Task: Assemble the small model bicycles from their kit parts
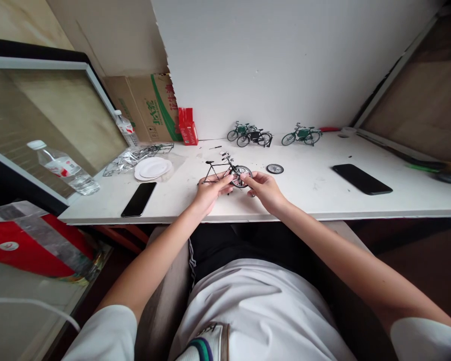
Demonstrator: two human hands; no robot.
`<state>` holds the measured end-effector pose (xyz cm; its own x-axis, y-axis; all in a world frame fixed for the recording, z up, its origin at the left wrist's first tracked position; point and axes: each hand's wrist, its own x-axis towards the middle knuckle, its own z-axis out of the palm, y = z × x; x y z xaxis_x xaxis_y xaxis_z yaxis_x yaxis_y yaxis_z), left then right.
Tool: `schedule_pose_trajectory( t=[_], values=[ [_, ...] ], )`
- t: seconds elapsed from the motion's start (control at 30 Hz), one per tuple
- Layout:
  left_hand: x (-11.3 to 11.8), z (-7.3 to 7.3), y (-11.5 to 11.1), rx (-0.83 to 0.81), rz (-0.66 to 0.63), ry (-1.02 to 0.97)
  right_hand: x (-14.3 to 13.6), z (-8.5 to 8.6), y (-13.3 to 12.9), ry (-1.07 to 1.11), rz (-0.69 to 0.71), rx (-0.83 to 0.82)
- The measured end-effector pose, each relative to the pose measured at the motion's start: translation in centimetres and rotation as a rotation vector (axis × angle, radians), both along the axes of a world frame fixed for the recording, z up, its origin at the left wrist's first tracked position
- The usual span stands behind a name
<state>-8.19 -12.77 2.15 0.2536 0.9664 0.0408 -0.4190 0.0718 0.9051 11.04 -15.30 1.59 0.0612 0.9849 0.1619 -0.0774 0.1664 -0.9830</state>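
Note:
Just above the white table, both hands hold a miniature model bicycle (230,164) with a dark frame, saddle and handlebars. My left hand (211,193) is closed around the lower frame, its thumb close to the front fork. The fingers of my right hand (265,188) pinch the front wheel (243,176) near its hub. No wheel shows at the rear of the frame, though my left hand covers part of that area. A loose spoked wheel (275,169) lies flat on the table beyond my right hand.
Several small model bicycles, including a green one (301,134), stand by the back wall. A black phone (139,199) lies left; a larger black phone-like slab (362,179) lies right. White discs (153,168), a water bottle (65,168) and a red box (188,127) are leftward.

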Motion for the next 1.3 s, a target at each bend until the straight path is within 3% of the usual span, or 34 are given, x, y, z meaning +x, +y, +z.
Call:
schedule_pose_trajectory(
  t=[0.17,0.3,0.4,0.5,0.63,1.0,1.13,1.3],
  values=[
    [-0.5,-0.3,0.8,-0.026,-0.006,-0.019,0.5,-0.3,0.3,-0.218,-0.028,0.114],
    [-1.7,-0.3,2.2,-0.024,0.041,-0.051,1.1,-0.6,0.4,-0.591,-0.149,0.381],
    [-2.8,-0.5,3.2,-0.008,0.141,-0.055,1.6,-1.0,0.4,-0.941,0.005,0.603],
    [-3.5,-1.0,4.0,-0.009,0.209,-0.053,1.8,-1.5,0.4,-1.134,0.201,0.703],
    [-3.8,-2.0,4.7,-0.026,0.23,-0.05,1.7,-2.1,0.6,-1.197,0.224,0.677],
    [-3.6,-2.4,4.8,-0.023,0.263,-0.044,2.0,-3.0,1.4,-1.168,-0.075,0.548],
    [-3.6,-2.6,4.9,-0.023,0.254,-0.034,2.3,-3.2,1.6,-1.154,-0.116,0.462],
    [-3.6,-2.9,5.2,-0.029,0.242,-0.019,2.3,-3.5,1.5,-1.196,-0.178,0.488]
  ],
)
